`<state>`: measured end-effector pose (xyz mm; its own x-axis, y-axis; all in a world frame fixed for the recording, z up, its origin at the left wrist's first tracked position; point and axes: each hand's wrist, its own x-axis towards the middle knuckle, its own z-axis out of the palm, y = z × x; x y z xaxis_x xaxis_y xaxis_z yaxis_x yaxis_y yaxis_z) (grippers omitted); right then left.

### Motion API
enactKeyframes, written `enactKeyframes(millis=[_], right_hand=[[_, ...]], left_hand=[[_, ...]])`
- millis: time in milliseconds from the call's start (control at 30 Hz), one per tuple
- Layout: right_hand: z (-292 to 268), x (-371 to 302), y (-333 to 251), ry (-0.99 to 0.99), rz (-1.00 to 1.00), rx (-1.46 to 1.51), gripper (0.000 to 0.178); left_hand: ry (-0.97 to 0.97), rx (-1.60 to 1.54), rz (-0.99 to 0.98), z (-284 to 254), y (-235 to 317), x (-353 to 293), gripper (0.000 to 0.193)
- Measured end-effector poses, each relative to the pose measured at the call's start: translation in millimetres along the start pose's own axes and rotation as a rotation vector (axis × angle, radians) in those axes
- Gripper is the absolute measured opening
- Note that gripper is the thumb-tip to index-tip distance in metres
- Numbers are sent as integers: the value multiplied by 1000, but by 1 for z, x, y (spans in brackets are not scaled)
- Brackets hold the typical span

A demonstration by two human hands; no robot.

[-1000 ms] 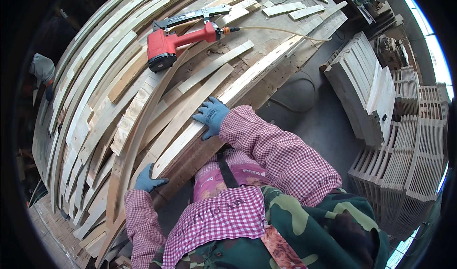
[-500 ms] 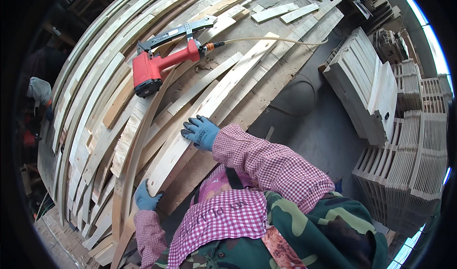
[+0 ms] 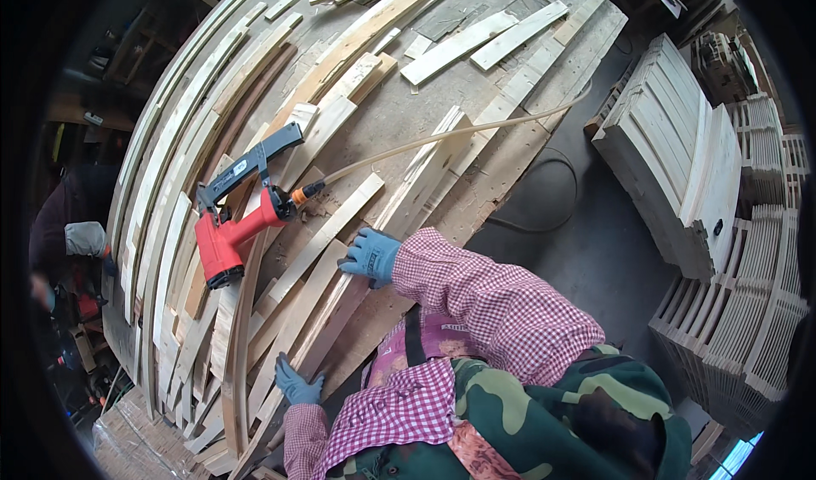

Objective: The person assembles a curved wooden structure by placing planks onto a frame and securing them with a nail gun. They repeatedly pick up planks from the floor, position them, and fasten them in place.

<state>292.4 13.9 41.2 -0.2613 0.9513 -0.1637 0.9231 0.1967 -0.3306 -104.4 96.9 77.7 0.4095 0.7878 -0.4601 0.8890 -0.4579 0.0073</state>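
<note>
Both my gloved hands are on a long pale wooden board [image 3: 350, 296] lying aslant along the near side of the bench. My right hand [image 3: 371, 257] curls its fingers over the middle of the board. At the near end, my left hand [image 3: 297, 382] has its fingers on one side and its thumb on the other, gripping the wood. The board looks tipped with a narrow edge upward. A red nail gun [image 3: 242, 234] with a black magazine rests on the strips left of my right hand, and a pale air hose [image 3: 442, 134] runs from it.
Many curved wooden strips [image 3: 183, 153] cover the left of the bench [image 3: 552, 98]. Loose short boards [image 3: 459, 47] lie at the far side. Stacked panels [image 3: 659, 153] and slatted frames [image 3: 722, 310] stand on the floor at right. Another person's sleeve [image 3: 85, 238] shows at far left.
The board under my hands has turned from its wide face toward its edge. My view has shifted, so the nail gun appears lower and further left. The other person's arm shows more clearly.
</note>
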Motion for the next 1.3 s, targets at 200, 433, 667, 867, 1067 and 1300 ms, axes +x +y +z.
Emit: enactKeyframes(millis=[200,433,667,867,1067,1300], right_hand=[[-4,24,21,-171,45,187,44],[-19,35,36,-324,-38,309,50],[-21,50,13,-304,75,90,55],[-33,47,-10,-476,215,64,59],[-34,17,-19,-611,332,-15,78],[-9,-43,-41,-490,286,-45,48]], left_hand=[[-46,14,-228,3,56,40,121],[193,-201,-447,20,66,11,111],[804,-958,-1026,93,-5,-48,102],[1071,-2334,-1169,65,-34,-82,73],[1186,-2652,-953,79,-74,-85,56],[1004,-2071,-1340,103,-117,-68,64]])
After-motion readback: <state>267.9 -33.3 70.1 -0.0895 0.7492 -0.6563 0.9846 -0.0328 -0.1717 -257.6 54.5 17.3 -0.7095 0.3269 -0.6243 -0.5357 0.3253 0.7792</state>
